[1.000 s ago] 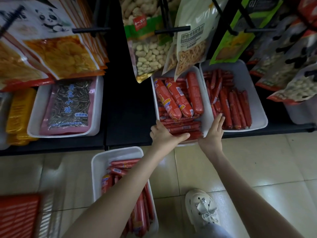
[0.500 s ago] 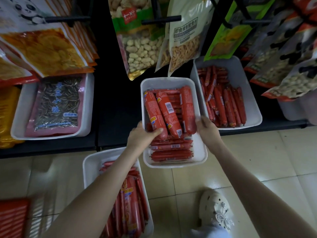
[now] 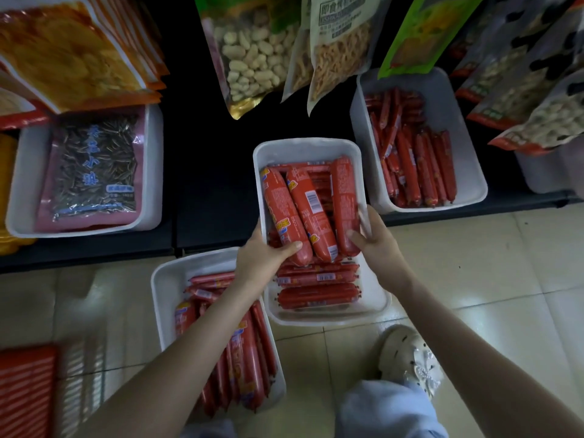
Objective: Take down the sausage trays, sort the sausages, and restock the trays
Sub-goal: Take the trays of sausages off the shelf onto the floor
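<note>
I hold a white sausage tray (image 3: 306,147) in the air, half over the black shelf edge and half over the floor. Three thick red sausages (image 3: 308,207) lie lengthwise on top of thinner ones laid crosswise. My left hand (image 3: 264,257) grips the tray's left rim, thumb on a thick sausage. My right hand (image 3: 373,238) grips the right rim. A second white tray (image 3: 164,279) of red sausages sits on the floor under my left forearm. A third tray (image 3: 467,172) with thin sausages stands on the shelf to the right.
Hanging snack bags (image 3: 252,52) droop over the shelf from above. A white tray with a sunflower seed pack (image 3: 91,172) stands on the shelf at left. My shoe (image 3: 407,355) is on the tiled floor at lower right. An orange crate (image 3: 25,390) lies at lower left.
Both hands took hold of the middle tray on the shelf and pulled it out toward me; it now hangs over the shelf edge and partly above the floor tray.
</note>
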Motion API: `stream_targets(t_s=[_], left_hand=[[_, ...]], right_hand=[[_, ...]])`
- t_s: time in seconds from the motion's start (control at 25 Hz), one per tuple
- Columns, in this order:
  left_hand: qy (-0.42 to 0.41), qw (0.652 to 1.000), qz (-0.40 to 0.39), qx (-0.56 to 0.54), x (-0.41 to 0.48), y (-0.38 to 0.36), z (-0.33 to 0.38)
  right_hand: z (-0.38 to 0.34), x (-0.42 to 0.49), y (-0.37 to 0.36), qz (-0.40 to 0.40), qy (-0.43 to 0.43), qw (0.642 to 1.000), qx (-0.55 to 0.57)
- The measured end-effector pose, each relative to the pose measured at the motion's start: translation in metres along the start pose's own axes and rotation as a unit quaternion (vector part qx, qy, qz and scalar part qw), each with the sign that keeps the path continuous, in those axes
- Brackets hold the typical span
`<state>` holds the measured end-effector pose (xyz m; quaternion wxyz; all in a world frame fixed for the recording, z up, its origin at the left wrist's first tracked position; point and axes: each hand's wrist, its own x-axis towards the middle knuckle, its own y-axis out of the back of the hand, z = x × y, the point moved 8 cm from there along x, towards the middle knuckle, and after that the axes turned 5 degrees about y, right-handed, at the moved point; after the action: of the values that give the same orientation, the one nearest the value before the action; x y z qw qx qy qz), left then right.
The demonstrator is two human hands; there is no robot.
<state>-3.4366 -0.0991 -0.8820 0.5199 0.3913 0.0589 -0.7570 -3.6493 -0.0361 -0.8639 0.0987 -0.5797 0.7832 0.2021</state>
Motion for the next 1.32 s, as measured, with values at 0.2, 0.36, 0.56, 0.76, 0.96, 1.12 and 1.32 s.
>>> stream_targets(t_s=[0.2,0.36,0.56,0.76,0.96,1.12,1.32], left_hand=[[0.033,0.998,-0.033,-0.031,-0.072,-0.022,-0.04],[0.043,0.998,-0.04,0.04,-0.099,-0.037,-0.064],[0.107,0.988,-0.111,0.02,-0.103,-0.073,-0.116],[0.164,0.974,-0.153,-0.038,-0.072,-0.092,-0.153],[0.225,0.957,-0.147,-0.105,-0.048,-0.106,-0.167],[0.331,0.932,-0.125,-0.078,-0.053,-0.106,-0.143],[0.128,0.984,-0.117,0.037,-0.044,-0.096,0.013]], right_hand=[[0.02,-0.083,0.011,-0.011,-0.034,0.999,-0.006],[0.051,-0.137,0.016,0.011,-0.049,0.998,0.035],[0.109,-0.152,0.029,-0.006,-0.099,0.995,-0.02],[0.147,-0.12,0.009,-0.074,-0.116,0.99,-0.024],[0.155,-0.096,0.005,-0.115,-0.132,0.984,0.024],[0.131,-0.091,0.022,-0.071,-0.173,0.981,0.045],[0.019,-0.042,0.145,0.271,0.019,0.956,-0.11]])
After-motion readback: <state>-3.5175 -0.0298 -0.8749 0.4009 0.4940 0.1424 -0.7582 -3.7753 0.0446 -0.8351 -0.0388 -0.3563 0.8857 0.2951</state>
